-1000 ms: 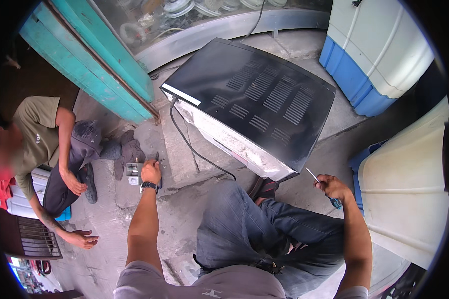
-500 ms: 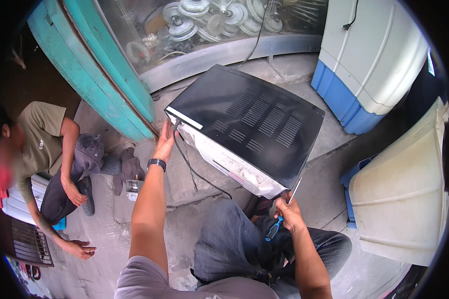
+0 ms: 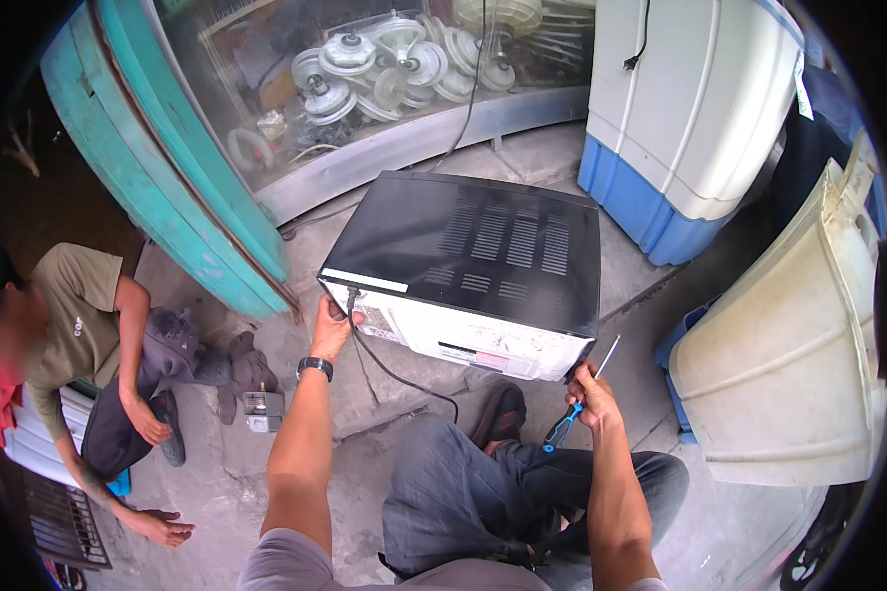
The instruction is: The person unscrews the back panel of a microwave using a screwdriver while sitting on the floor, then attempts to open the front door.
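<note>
A black boxy appliance, a microwave oven by its look [image 3: 473, 241], is in front of me. Its vented black casing faces up and its pale back panel [image 3: 434, 340] faces me. A black power cord [image 3: 353, 305] runs out near its left corner and hangs toward my knee. My left hand [image 3: 331, 330] grips the lower left corner, some fingers hidden underneath. At the right corner, my right hand [image 3: 591, 394] closes round a screwdriver with a blue and black handle [image 3: 563, 428], shaft pointing up. That hand also touches the oven's corner.
At the left sits a person [image 3: 89, 325] with a hand held out. A small grey metal part [image 3: 262, 411] lies on the pavement beside a dark cloth [image 3: 251, 364]. White and blue appliance casings [image 3: 685, 118] stand at right. Behind is a glass case [image 3: 266, 59] of pulley-like parts.
The oven has turned so that its back panel faces me more squarely. Both hands have moved with its corners, and the screwdriver stays in my right hand. My view has shifted too.
</note>
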`<state>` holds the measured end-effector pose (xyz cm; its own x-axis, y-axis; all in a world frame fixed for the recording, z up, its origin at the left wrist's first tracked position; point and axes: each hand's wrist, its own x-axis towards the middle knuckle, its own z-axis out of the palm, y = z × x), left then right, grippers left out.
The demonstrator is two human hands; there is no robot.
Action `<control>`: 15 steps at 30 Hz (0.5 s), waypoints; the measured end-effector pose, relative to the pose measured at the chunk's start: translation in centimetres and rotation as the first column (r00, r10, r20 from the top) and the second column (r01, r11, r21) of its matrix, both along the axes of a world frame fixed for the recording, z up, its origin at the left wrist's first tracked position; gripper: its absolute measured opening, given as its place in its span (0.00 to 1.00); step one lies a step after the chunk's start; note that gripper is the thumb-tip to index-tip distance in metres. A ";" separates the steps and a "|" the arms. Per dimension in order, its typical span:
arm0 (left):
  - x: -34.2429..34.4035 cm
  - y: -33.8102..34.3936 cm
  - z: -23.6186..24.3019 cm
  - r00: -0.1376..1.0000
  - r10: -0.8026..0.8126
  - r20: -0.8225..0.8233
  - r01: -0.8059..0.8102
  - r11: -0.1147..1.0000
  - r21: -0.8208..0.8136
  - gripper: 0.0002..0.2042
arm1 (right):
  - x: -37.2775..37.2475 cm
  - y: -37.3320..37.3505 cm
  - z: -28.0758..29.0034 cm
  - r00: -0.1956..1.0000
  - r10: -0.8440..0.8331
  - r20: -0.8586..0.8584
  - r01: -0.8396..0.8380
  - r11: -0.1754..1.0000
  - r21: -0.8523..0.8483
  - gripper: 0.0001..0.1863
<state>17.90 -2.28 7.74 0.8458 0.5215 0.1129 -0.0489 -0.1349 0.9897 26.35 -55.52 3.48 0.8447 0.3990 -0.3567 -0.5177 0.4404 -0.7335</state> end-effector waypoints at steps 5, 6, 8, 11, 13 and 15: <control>-0.9 2.9 -2.7 0.979 -0.151 -0.135 0.141 0.987 -0.084 0.36 | 0.1 0.8 -0.8 0.999 0.047 0.026 -0.048 0.998 0.038 0.54; -0.8 3.2 -3.3 0.980 -0.149 -0.135 0.138 0.987 -0.087 0.36 | 0.3 1.0 -1.0 0.999 0.027 0.046 -0.027 1.000 0.001 0.53; -0.3 2.9 -3.9 0.963 -0.143 -0.227 0.127 0.988 -0.084 0.29 | 0.2 0.9 -1.1 0.997 -0.036 0.073 0.041 0.997 -0.065 0.48; -0.8 3.5 -5.3 0.959 -0.101 -0.263 0.065 0.988 -0.141 0.32 | -1.0 1.3 -0.6 0.997 -0.038 0.066 0.048 0.987 -0.156 0.46; -1.3 4.4 -5.4 0.964 -0.098 -0.249 0.080 0.993 -0.082 0.32 | -1.3 2.6 -0.4 0.993 -0.026 0.113 0.046 0.984 -0.173 0.44; -1.4 4.1 -5.5 0.995 -0.002 -0.103 -0.028 0.956 -0.291 0.34 | -1.6 3.3 -0.4 0.991 -0.046 0.126 0.069 0.981 -0.181 0.40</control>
